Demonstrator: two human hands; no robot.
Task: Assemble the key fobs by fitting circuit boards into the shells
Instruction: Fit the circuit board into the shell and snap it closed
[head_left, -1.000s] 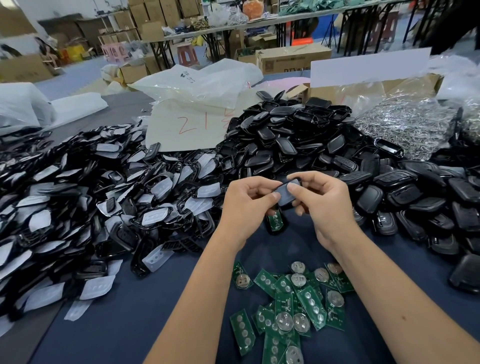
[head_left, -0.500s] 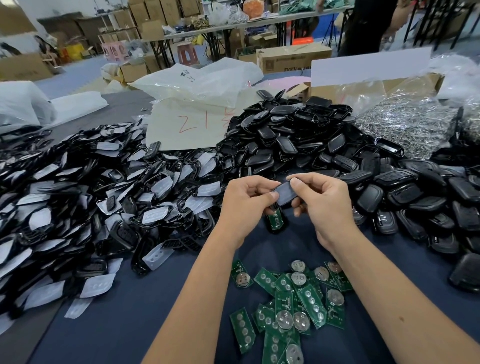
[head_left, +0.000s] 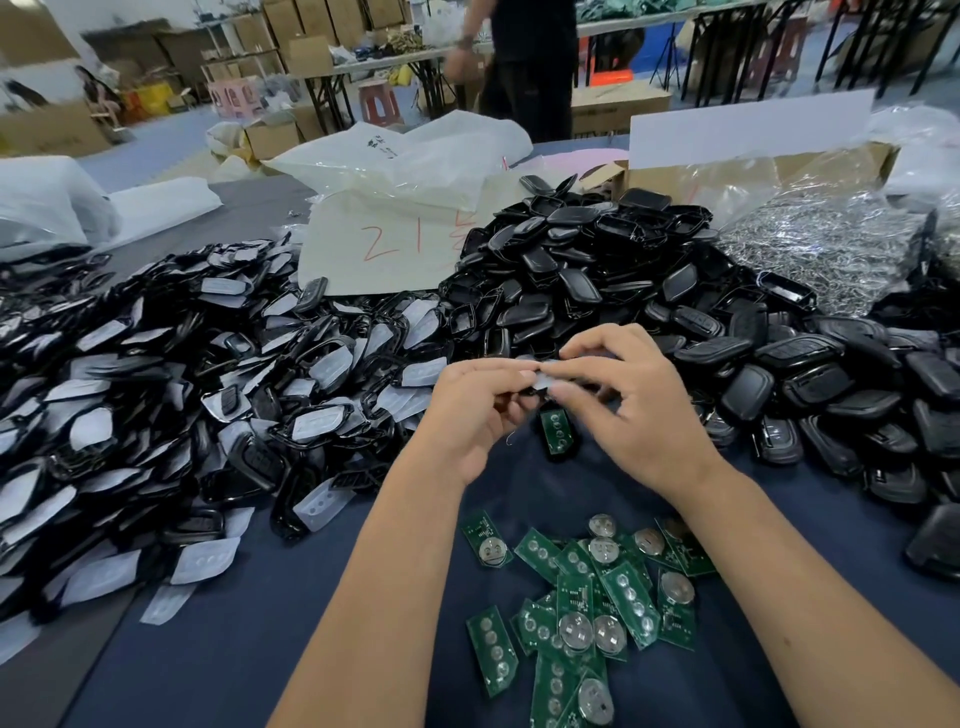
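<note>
Shell half (head_left: 545, 382) is pinched between left hand (head_left: 475, 408) and right hand (head_left: 631, 400), now turned edge-on just above a board-loaded shell (head_left: 557, 434) — closing likely under way.

Cardboard boxes (head_left: 52, 130) stacked by the far wall, folding tables (head_left: 395, 67) behind, plastic stools (head_left: 375, 104) on blue floor (head_left: 156, 156).

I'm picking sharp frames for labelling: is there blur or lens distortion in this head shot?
Head view: the right hand and left hand are motion-blurred around the small part they pinch; the green circuit boards stay sharp; wide-angle bending curves the table's edges.
</note>
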